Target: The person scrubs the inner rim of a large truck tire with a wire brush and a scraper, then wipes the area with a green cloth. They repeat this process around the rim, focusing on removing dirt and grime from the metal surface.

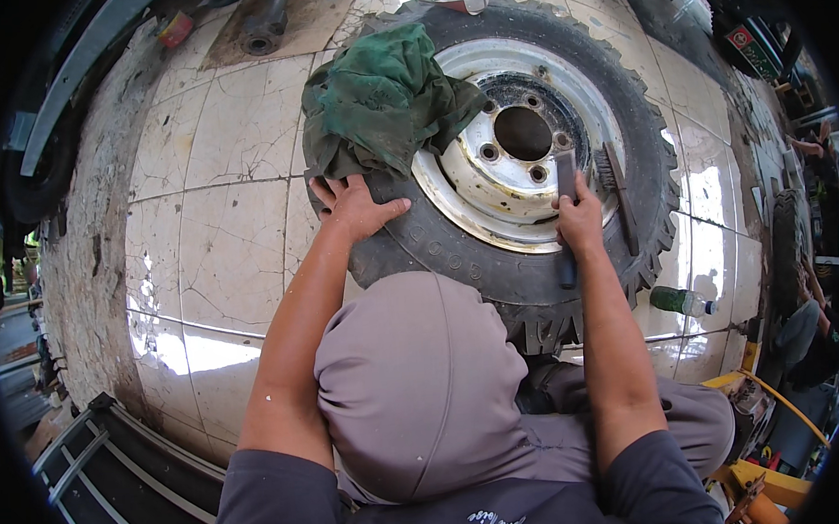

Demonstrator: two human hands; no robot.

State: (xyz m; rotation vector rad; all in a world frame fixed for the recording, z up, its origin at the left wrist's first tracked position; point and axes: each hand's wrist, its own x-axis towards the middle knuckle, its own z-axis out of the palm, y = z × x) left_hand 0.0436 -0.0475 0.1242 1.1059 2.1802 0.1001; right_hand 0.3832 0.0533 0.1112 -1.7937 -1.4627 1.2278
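Observation:
A large treaded tyre (524, 290) lies flat on the floor in front of me, mounted on a worn silver wheel rim (477, 180). My left hand (350, 209) rests open on the tyre's left side, fingers spread, just below a crumpled dark green cloth (375, 100). The cloth covers part of the tyre and rim. In my right hand (581, 219) is a flat-bladed scraper (566, 168), its blade over the rim's right part and its dark handle toward me. A wire brush (621, 202) with a dark handle lies across the rim edge and tyre, right of that hand.
Cracked pale tiles (226, 233) surround the wheel. A green plastic bottle (680, 300) lies right of the tyre. Black-and-silver railed equipment (129, 471) stands at the lower left, a yellow metal frame (771, 481) at the lower right. Another person (807, 339) is at the far right.

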